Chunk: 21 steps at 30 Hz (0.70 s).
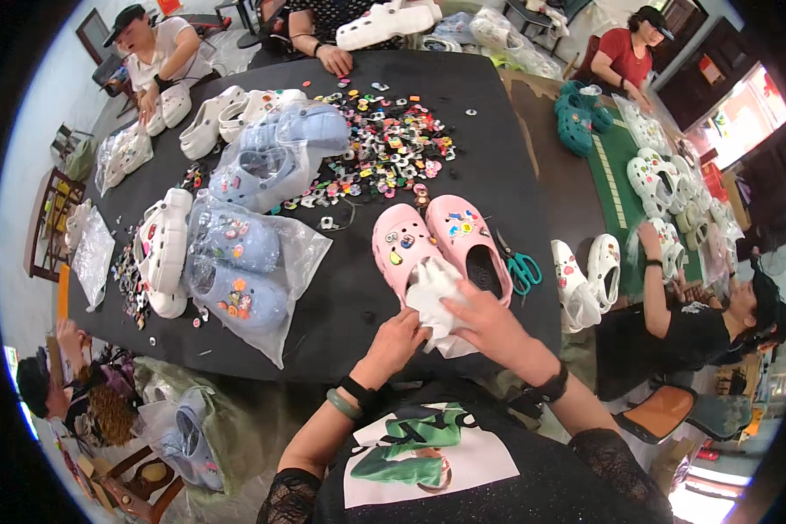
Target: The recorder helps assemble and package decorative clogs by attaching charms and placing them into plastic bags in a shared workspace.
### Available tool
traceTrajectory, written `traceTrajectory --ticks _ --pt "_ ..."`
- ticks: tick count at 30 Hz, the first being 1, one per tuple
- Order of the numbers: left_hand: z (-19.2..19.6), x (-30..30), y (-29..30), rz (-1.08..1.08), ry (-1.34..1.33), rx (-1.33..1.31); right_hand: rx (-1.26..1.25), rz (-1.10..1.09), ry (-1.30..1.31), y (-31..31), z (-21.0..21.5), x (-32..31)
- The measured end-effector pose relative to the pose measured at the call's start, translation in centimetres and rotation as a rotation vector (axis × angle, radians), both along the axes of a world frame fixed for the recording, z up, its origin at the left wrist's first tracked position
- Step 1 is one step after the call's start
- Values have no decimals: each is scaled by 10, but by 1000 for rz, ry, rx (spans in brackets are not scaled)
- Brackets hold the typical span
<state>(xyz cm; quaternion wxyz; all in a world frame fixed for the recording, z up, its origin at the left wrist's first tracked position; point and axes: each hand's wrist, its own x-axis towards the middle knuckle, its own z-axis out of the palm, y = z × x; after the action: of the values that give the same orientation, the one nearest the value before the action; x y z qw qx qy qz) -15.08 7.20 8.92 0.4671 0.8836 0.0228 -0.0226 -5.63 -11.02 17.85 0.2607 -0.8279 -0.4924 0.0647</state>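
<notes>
Two pink clogs (452,229) lie side by side before me, toes pointing away, with colourful shoe charms on their uppers. Over the heel of the left clog my hands hold a crumpled white piece of thin paper or plastic (434,299); which material I cannot tell. My left hand (397,339) is closed, pinching its lower left edge. From the right, my right hand (487,328) presses its fingers and thumb onto the same piece. Both heels are partly hidden by it and my right hand.
Teal-handled scissors (524,272) lie right of the clogs. Beyond spreads a pile of loose shoe charms (393,144). Bagged light-blue clogs (236,253) and white clogs (162,249) stand left; another white pair (585,281) is at right. Several co-workers sit around the tables.
</notes>
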Motion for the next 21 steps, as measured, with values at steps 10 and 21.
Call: traceTrajectory --ticks 10,21 --pt "31 -5 14 -204 -127 -108 -11 19 -381 48 -64 18" --pt "-1 6 4 67 -229 26 158 -137 -275 62 -38 6"
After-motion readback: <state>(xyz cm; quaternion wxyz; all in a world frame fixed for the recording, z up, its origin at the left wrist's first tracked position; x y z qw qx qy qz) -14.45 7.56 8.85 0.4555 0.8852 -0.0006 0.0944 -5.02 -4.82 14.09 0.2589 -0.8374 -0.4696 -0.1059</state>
